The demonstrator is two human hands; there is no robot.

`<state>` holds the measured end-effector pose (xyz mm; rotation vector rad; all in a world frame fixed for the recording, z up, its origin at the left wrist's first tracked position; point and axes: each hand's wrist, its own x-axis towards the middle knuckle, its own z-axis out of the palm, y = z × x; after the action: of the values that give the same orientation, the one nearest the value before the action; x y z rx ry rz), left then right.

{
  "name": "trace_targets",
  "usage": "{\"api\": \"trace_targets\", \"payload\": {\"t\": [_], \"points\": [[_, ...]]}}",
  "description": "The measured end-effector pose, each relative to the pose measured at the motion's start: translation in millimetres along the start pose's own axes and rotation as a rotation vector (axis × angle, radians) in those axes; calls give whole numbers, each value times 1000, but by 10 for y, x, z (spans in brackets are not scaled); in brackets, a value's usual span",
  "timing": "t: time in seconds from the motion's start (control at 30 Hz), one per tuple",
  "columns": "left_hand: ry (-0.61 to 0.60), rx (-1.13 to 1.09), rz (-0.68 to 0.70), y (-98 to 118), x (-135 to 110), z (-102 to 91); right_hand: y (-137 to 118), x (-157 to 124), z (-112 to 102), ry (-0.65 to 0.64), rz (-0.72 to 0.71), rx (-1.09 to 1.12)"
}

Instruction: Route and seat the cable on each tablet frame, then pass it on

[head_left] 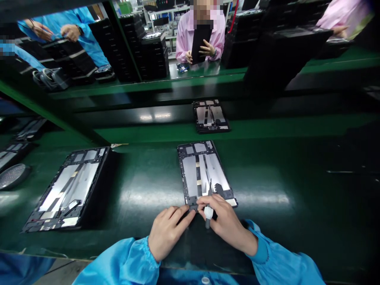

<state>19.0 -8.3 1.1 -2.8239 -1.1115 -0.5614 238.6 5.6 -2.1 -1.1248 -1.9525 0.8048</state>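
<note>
Green desk (142,170) gleaming on my remote feed, and the opened tablet (204,172) sits mid-desk, back from the near edge. My right hand (224,219) grips a pointed tool (208,213) over its near end; my left hand (169,229) touches its near-left corner, whether pinching I can't tell. A second tablet (69,190) lies toward the left edge.

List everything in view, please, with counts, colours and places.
Flat rectangular open devices: several, black and silver, centre and left
Slim pointed tool: one, dark and white, front centre
Long flat workbench: one, green, beneath devices
Tall rectangular stacks: several, black, back
Round flat object: one, grey, left edge
People in jackets: at least three, blue or pink, back
Flat upright panel: one, black, back centre
Left hand: one, blue-sleeved, at front device's near edge
Right hand: one, blue-sleeved, holding tool
</note>
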Motion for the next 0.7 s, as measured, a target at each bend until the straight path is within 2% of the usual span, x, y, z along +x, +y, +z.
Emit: {"api": "trace_targets", "payload": {"t": [0.47, 0.57, 0.7], "points": [[-16, 16, 73, -71, 21, 14, 24, 14, -8, -8, 35, -5], [-38, 34, 71, -62, 29, 38, 10, 8, -73, -10, 50, 12], [-46, 40, 16, -9, 24, 81, -42, -106, -250, 34, 120, 194]]}}
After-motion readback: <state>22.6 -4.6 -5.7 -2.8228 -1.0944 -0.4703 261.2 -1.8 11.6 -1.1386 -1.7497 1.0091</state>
